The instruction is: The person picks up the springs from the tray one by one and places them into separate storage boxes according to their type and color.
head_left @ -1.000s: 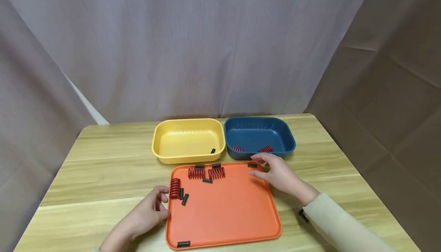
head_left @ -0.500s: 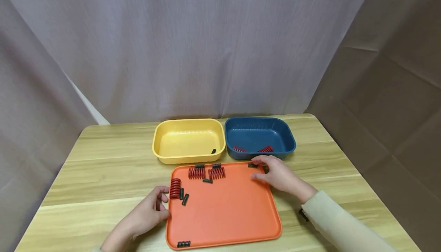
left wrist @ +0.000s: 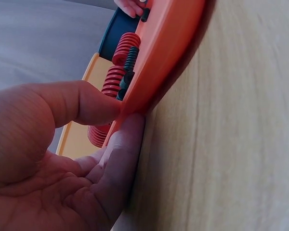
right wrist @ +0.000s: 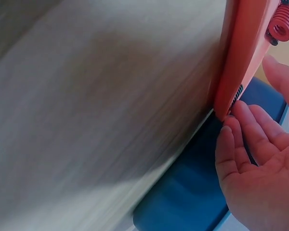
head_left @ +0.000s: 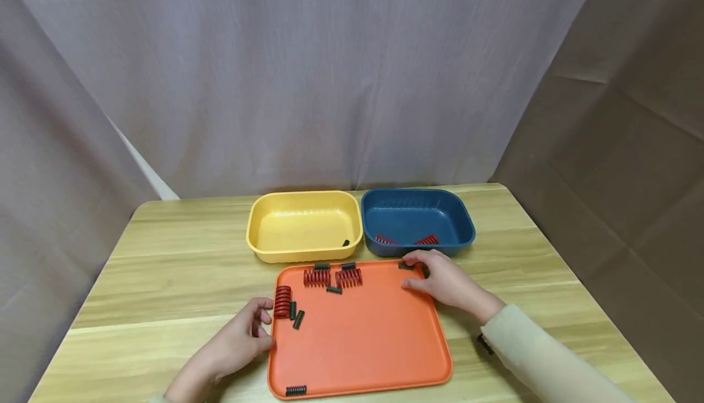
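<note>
An orange tray (head_left: 363, 342) lies on the table with red and dark green coil springs on it. My left hand (head_left: 239, 339) pinches its left rim, thumb above and fingers beneath in the left wrist view. Close to that hand are a red spring (head_left: 282, 302) and two green springs (head_left: 295, 318). At the far right corner, the fingers of my right hand (head_left: 448, 282) reach over the rim beside a green spring (head_left: 406, 266), the thumb held apart. In the right wrist view, the fingertips are right at this spring (right wrist: 237, 95).
Behind the tray stand a yellow bin (head_left: 304, 257) holding one dark spring and a blue bin (head_left: 464, 245) holding two red springs. Two more red springs (head_left: 317, 278) lie by the tray's far edge among green ones. One green spring (head_left: 296, 390) sits in the near left corner.
The head view has shifted slightly, so everything appears a little farther right. Both hands keep their places at the tray, and the springs lie as before.
</note>
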Available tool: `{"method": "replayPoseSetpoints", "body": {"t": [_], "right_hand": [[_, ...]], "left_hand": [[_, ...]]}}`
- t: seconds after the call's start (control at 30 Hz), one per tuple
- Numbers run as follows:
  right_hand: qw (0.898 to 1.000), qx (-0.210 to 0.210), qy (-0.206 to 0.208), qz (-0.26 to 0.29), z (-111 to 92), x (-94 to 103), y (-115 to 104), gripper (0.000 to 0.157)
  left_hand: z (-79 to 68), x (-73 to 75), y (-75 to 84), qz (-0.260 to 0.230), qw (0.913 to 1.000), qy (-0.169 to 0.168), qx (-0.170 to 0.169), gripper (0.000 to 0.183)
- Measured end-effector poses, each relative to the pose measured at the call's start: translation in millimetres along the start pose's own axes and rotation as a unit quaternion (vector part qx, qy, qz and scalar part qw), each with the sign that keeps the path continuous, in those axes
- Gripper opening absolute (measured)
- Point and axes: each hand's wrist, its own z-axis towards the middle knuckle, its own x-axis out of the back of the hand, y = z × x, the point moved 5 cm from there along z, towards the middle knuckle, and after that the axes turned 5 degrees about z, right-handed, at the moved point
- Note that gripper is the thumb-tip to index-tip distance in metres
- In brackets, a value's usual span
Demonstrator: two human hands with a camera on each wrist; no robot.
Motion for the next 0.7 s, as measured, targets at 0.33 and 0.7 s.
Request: {"method": "replayPoseSetpoints", "body": {"t": [0.33,0.7], "right_hand": [[1.0,0.02,0.001,0.012,2.3,-1.5,-1.9,0.039],[0.999,0.019,-0.019,0.024,-1.5,-3.5,0.8,0.02]], "left_hand": [[0.4,1.1,-0.3,-0.002,1.0,0.004,-0.006,0.062],[1.2,-1.0,-2.0,0.008,1.0,0.002,0.001,0.06]]}}
